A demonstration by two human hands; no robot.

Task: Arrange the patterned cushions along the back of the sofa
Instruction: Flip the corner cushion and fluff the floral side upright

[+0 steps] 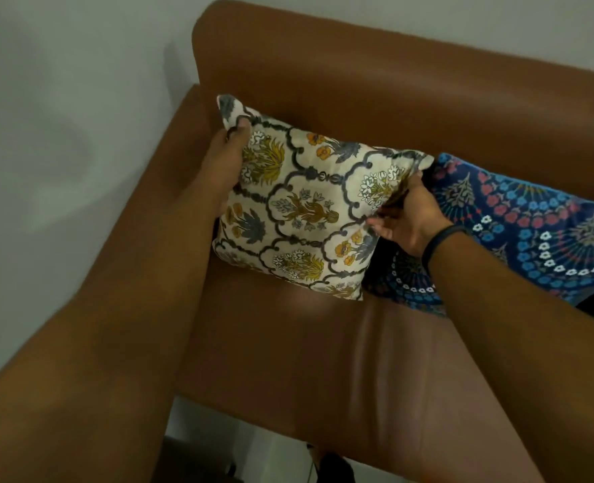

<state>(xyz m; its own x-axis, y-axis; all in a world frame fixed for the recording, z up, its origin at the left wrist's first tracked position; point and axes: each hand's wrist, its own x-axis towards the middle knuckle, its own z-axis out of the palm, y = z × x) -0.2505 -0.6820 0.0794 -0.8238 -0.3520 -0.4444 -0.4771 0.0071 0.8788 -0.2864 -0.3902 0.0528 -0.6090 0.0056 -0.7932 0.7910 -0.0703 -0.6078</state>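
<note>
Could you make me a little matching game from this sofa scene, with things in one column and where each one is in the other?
Things:
1. Cream cushion
2. Blue cushion
3. Left hand
4. Wristband

Places:
A. On the right arm, just behind the hand
B. Gripping the cream cushion's upper left corner
C. Propped at the armrest end of the sofa, between both hands
D. Lying to the right of the cream cushion, partly behind the right arm

Pairs: 1-C, 2-D, 3-B, 4-A
</note>
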